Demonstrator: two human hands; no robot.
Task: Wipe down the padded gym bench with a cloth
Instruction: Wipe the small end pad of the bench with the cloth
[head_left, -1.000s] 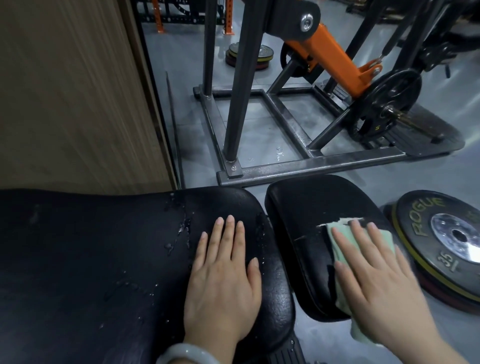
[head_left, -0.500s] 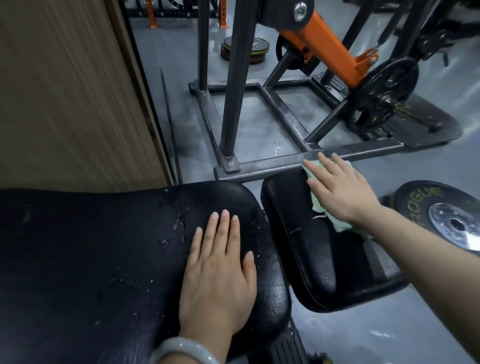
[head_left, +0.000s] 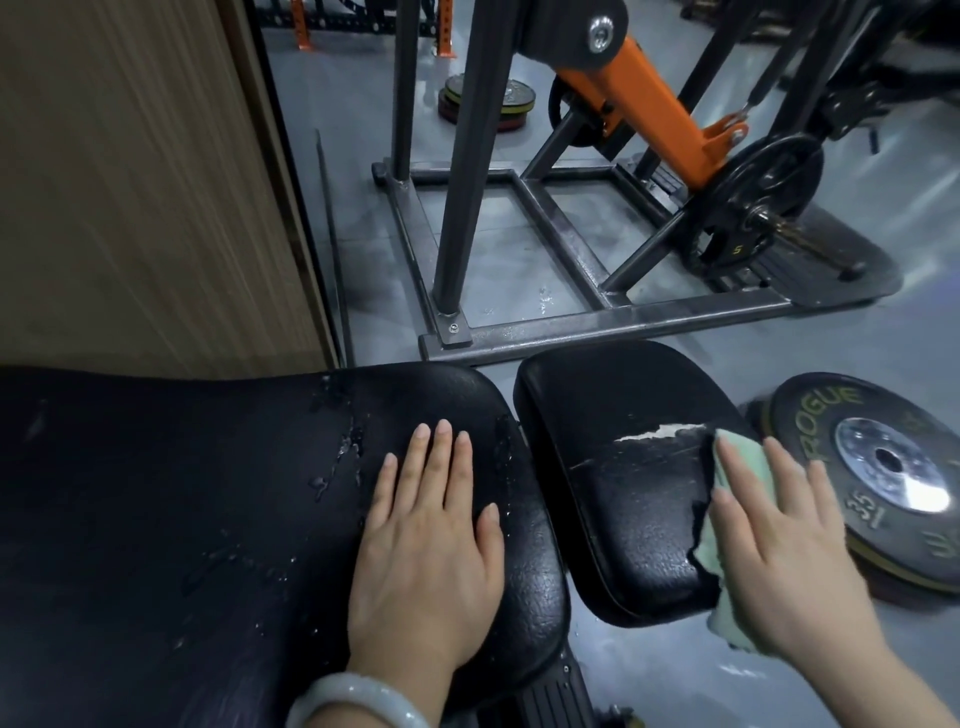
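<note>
Shown from the head camera, the padded gym bench consists of a long black back pad (head_left: 182, 519) and, across a narrow gap, a smaller seat pad (head_left: 613, 467), which serves as the landmark. The right hand (head_left: 779, 540) lies flat, fingers straight and slightly spread, pressing a pale green cloth (head_left: 727, 467) onto the seat pad's right edge; part of the cloth hangs below the pad's near right corner. A torn strip of vinyl (head_left: 660, 431) runs across the seat pad just left of the cloth. The left hand (head_left: 431, 530), left of the seat pad, rests palm-down on the back pad with fingers straight and close together, apparently steadying the person. Water droplets (head_left: 343, 452) bead on the back pad, farther left. A weight plate (head_left: 883, 483) lies on the floor right of the seat pad. Good technique likely calls for even palm pressure, overlapping strokes, and light passes along the tear, so the cloth does not snag it.
</note>
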